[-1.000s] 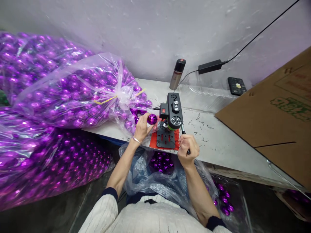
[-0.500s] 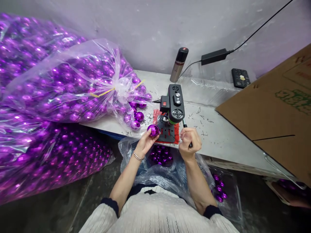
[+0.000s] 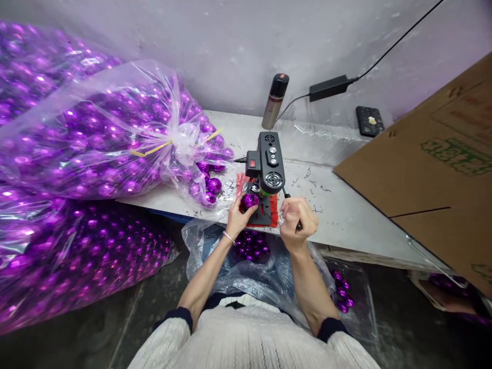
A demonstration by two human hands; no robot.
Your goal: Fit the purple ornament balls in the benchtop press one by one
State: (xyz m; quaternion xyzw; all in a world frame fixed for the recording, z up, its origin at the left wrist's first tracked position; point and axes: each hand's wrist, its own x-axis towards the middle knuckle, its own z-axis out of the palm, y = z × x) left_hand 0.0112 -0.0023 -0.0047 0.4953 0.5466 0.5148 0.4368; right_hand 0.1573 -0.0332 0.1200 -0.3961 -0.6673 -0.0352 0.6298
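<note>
My left hand (image 3: 239,217) grips a shiny purple ball (image 3: 250,200) and holds it on the black base plate under the head of a small black bench drill (image 3: 269,169). My right hand (image 3: 297,223) is closed in a fist around the drill's black lever handle (image 3: 287,195), just right of the machine. The drill stands on a red mat (image 3: 273,205) at the front edge of the white table (image 3: 346,220). A plastic bag of purple balls (image 3: 253,246) lies open in my lap below the table edge.
Big clear bags full of purple balls (image 3: 115,133) fill the left side, tied with a yellow band. A metal flask (image 3: 273,101), a power adapter (image 3: 328,87) and a black pad (image 3: 368,121) sit at the back. A large cardboard sheet (image 3: 430,169) leans at right. Small chips litter the table.
My left hand took a purple ball from beside the bag, brought it toward me, then set it under the drill head. My right hand stayed on the lever.
</note>
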